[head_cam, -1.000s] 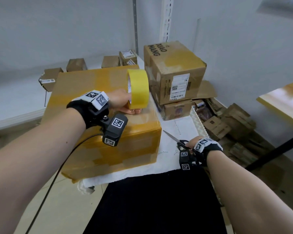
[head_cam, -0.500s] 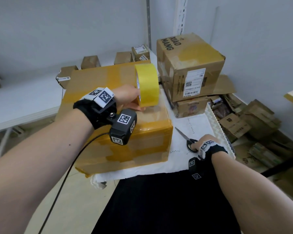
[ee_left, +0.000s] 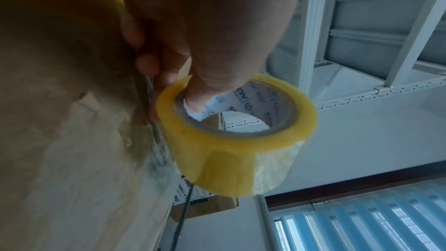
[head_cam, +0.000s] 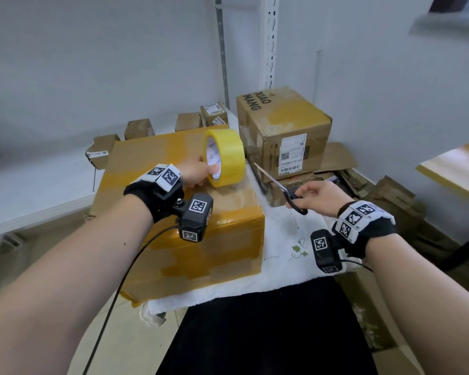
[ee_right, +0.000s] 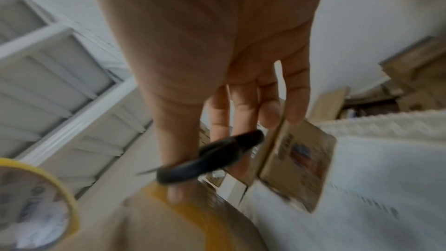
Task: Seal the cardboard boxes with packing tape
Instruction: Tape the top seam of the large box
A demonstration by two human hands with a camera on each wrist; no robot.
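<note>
A big cardboard box [head_cam: 173, 212], wrapped in yellowish tape, lies on a white cloth [head_cam: 282, 255]. My left hand [head_cam: 198, 171] grips a yellow tape roll [head_cam: 225, 158] upright on the box's top right corner, fingers through its core [ee_left: 236, 110]. My right hand [head_cam: 317, 196] holds black-handled scissors [head_cam: 282, 186] in the air just right of the box, blades pointing up-left toward the roll. In the right wrist view the scissors [ee_right: 207, 157] are blurred, thumb through a handle loop.
A second box [head_cam: 284, 131] marked XIAO MANG stands on a flatter box behind the scissors. Several small boxes [head_cam: 138, 128] line the wall. Flattened cardboard [head_cam: 385, 196] is piled on the floor at right. A white shelf [head_cam: 25, 190] runs left.
My right hand has lifted the scissors off the cloth and brought them up toward the tape roll. The left hand keeps the roll on the box's corner.
</note>
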